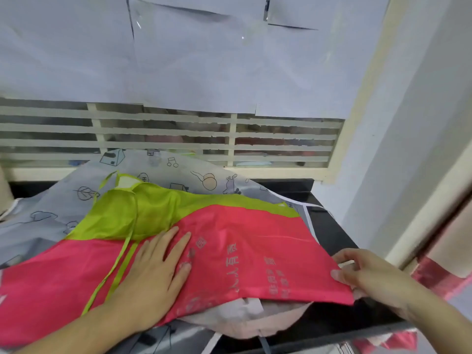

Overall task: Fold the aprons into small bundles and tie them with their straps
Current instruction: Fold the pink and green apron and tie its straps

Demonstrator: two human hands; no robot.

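A pink and lime-green apron lies spread over a pile of cloth on the black counter. Its green straps trail across the pink part toward the front left. My left hand lies flat with straight fingers on the pink fabric, pressing it down. My right hand pinches the apron's right edge between thumb and fingers. A grey apron with cartoon drawings lies beneath, showing at the back and left.
The black counter runs to a white wall on the right. Behind it is a slatted window with paper taped over the upper part. Pale grey cloth bulges out under the pink apron at the front. Pink fabric hangs at the right.
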